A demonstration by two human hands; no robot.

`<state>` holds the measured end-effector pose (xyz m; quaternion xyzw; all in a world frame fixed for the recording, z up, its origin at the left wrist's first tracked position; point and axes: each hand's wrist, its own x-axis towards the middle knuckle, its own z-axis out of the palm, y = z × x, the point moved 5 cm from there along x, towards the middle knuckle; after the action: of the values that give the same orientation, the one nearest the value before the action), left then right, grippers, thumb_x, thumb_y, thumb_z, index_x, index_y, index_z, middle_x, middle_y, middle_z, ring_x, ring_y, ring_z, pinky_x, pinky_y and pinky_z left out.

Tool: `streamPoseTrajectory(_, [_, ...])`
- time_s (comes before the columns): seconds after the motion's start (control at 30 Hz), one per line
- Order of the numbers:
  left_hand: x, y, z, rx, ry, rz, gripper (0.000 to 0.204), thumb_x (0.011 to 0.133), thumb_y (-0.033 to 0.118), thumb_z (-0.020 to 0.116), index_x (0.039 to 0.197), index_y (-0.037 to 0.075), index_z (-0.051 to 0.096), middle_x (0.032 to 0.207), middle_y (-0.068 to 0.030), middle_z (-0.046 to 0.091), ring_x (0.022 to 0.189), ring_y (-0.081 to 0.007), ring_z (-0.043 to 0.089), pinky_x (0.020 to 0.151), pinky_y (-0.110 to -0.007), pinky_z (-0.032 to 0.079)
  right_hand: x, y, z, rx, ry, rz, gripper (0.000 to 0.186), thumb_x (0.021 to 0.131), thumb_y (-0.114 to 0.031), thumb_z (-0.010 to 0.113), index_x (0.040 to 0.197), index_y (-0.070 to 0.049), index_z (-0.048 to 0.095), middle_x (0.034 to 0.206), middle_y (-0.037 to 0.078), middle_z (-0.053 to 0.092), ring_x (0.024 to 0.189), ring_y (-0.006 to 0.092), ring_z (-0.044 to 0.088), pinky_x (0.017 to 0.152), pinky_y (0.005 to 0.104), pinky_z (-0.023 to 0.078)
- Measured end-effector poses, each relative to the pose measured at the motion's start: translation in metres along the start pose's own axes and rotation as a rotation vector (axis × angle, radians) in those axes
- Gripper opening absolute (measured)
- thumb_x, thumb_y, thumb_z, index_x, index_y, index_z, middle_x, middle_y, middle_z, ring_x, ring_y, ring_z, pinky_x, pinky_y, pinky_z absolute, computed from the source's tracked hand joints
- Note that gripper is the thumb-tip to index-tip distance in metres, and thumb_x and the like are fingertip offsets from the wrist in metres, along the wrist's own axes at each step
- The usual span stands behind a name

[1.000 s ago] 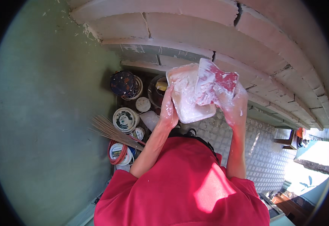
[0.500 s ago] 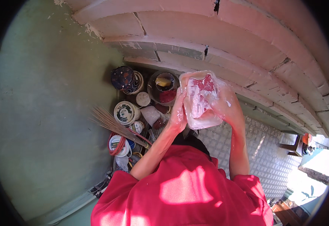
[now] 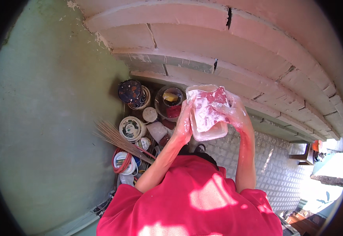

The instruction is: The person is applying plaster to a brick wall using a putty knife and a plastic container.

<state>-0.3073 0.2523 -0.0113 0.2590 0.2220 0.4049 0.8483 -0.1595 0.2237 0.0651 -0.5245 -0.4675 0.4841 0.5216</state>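
Observation:
In front of my chest I hold a shallow, clear-whitish plastic container (image 3: 210,136). My left hand (image 3: 185,122) is closed on its left side, its fingers partly hidden. Over the container's opening lies a thin, flat red piece (image 3: 218,97), heavily smeared with white paste; whether it is stiff or soft I cannot tell. My right hand (image 3: 236,115) grips this piece at its right edge, fingers stretched across the smeared face. White paste coats the fingers of both hands.
Paint buckets (image 3: 132,129), a dark-lidded tub (image 3: 130,91) and a basin (image 3: 161,110) crowd the corner at left. A stick broom (image 3: 120,141) leans over them. Ahead rises a pinkish block wall (image 3: 187,35); a green wall (image 3: 57,110) stands left. Tiled floor (image 3: 269,157) runs right.
The red piece, lower inside the container before, now spreads flatter and wider across its opening. My right hand has shifted slightly down to its right edge. The container sits slightly lower in view.

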Motion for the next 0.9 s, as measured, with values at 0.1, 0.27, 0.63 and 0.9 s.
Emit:
streamPoseTrajectory(0.1, [0.001, 0.014, -0.008, -0.086, -0.007, -0.031, 0.042, 0.098, 0.035, 0.041, 0.131, 0.008, 0.036, 0.128, -0.0070, 0.048, 0.118, -0.0178, 0.049, 0.100, -0.034, 0.040, 0.003, -0.001, 0.001, 0.026, 0.048, 0.052, 0.031, 0.079, -0.012, 0.066, 0.106, 0.001, 0.057, 0.093, 0.004, 0.063, 0.080, 0.0090, 0.058, 0.069, 0.0239, 0.047])
streamPoseTrajectory(0.27, [-0.002, 0.044, -0.006, -0.068, -0.066, 0.007, 0.044, 0.098, 0.037, 0.040, 0.130, 0.006, 0.039, 0.129, -0.0082, 0.049, 0.117, -0.0185, 0.050, 0.100, -0.034, 0.040, 0.002, -0.019, 0.020, 0.119, 0.067, 0.063, 0.030, 0.081, -0.012, 0.066, 0.107, 0.001, 0.057, 0.093, 0.003, 0.062, 0.080, 0.0076, 0.057, 0.069, 0.0229, 0.047])
streamPoseTrajectory(0.63, [-0.006, 0.100, -0.020, -0.050, -0.053, 0.057, 0.056, 0.097, 0.045, 0.037, 0.133, 0.002, 0.039, 0.129, -0.0116, 0.052, 0.115, -0.0224, 0.054, 0.099, -0.036, 0.043, 0.020, -0.022, 0.056, 0.131, 0.126, -0.018, 0.030, 0.085, -0.012, 0.064, 0.111, -0.001, 0.056, 0.090, 0.002, 0.064, 0.072, 0.0055, 0.059, 0.056, 0.0181, 0.044])
streamPoseTrajectory(0.9, [-0.001, 0.144, -0.031, -0.059, -0.039, 0.142, 0.057, 0.097, 0.045, 0.038, 0.133, 0.001, 0.040, 0.128, -0.0128, 0.053, 0.115, -0.0221, 0.054, 0.099, -0.035, 0.043, 0.040, -0.034, 0.087, 0.307, 0.072, -0.008, 0.034, 0.091, -0.017, 0.059, 0.120, -0.003, 0.048, 0.091, 0.004, 0.064, 0.062, 0.0054, 0.059, 0.044, 0.0175, 0.047])
